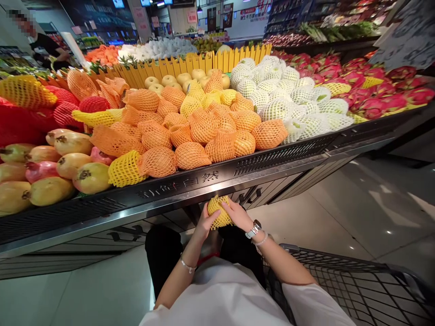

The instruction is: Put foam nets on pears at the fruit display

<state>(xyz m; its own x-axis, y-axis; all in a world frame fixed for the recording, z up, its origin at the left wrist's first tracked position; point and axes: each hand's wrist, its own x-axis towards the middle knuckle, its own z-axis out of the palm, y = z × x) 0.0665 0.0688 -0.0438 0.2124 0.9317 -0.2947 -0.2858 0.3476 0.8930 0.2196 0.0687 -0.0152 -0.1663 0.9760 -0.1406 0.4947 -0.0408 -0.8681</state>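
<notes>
Fingers [228, 209] of both hands wrap around a fruit in yellow foam netting [219, 213], gripping it from either side just below the steel-trimmed edge of the display counter [136, 203]. The left hand [206, 222] and the watch-wearing right hand [239, 215] hold it low before the person's body, while a wire shopping cart [353, 280] stands beside the right arm, with orange-netted fruit [190, 131] piled above.

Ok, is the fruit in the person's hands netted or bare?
Netted: yellow foam net covers the fruit where it shows between the left hand and right hand.
</notes>
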